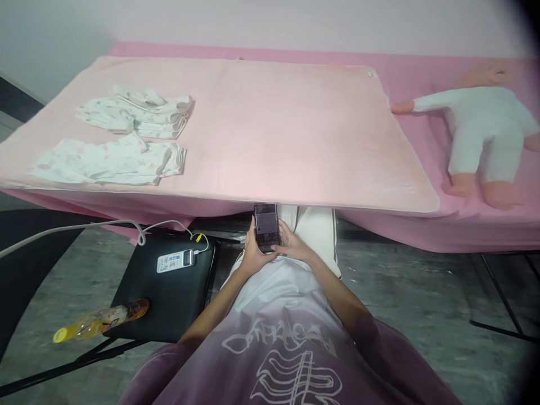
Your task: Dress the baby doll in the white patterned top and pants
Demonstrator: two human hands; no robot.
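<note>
A dark smartphone (266, 225) is held upright over my lap, just in front of the table's edge. My left hand (256, 256) wraps round its left side and lower corner. On the other side, my right hand (293, 243) grips the phone's right edge, its thumb over the bottom of the screen. The screen is lit, but its text is too small to read. Beyond the phone lies a pale pink mat (287, 135) on the table. Folded white patterned baby clothes rest on its left part, in a back pile (139, 112) and a front pile (109, 161).
A baby doll (485, 129) in white clothes lies on the pink tablecloth (405, 79) at right. On a black stool (169, 306) to my left are a white power bank (176, 261) with a cable and a yellow-capped bottle (101, 320). Metal table legs (504, 298) stand at lower right.
</note>
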